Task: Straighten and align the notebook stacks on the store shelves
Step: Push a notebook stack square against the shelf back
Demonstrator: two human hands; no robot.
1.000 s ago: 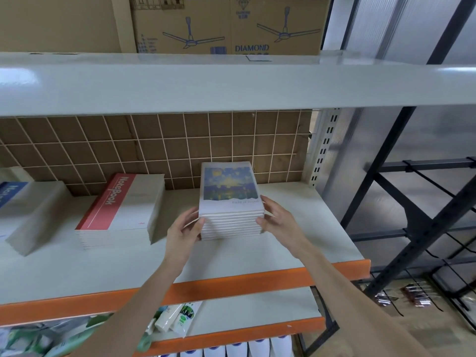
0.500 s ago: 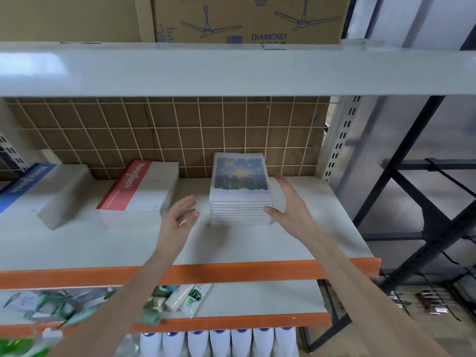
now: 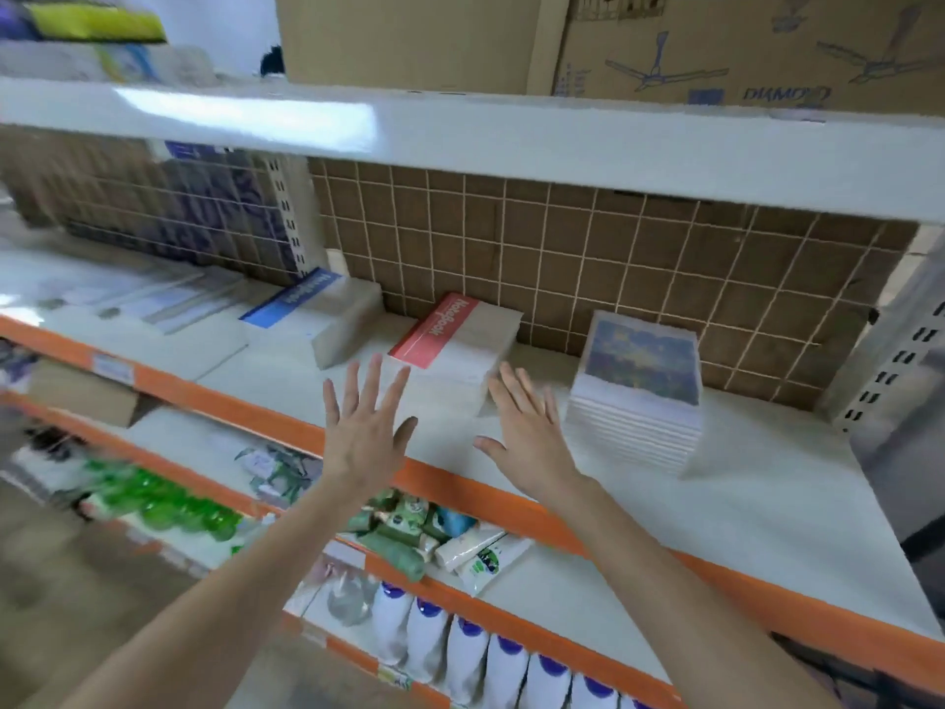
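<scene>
Two hands are up in front of you, both empty. Your left hand (image 3: pixel 365 432) is spread with straight fingers over the front edge of the shelf (image 3: pixel 757 509), and your right hand (image 3: pixel 526 432) is flat and relaxed beside it, its fingertips (image 3: pixel 503 373) near the front right corner of the red-cover notebook stack (image 3: pixel 460 340); whether they touch it is lost in the motion blur.

Just right of your right hand sits the painted-cover notebook stack (image 3: pixel 639 391), a tidy pile of white-edged books with a blue and yellow picture on top, toward the right end of the shelf and close to the brown grid backing (image 3: pixel 588 258). The red-cover notebook stack lies further back, angled, its far end at the backing. Left of it the blue-cover notebook stack (image 3: pixel 312 312) also sits skewed, with flat paper goods (image 3: pixel 153 299) beyond toward the left end.

A second ago both your hands were clasping the sides of the painted-cover stack; half a second ago your left hand had let go and your right still rested against it. Now both are off it and have shifted left toward the red stack, and your view has swung left too.
</scene>
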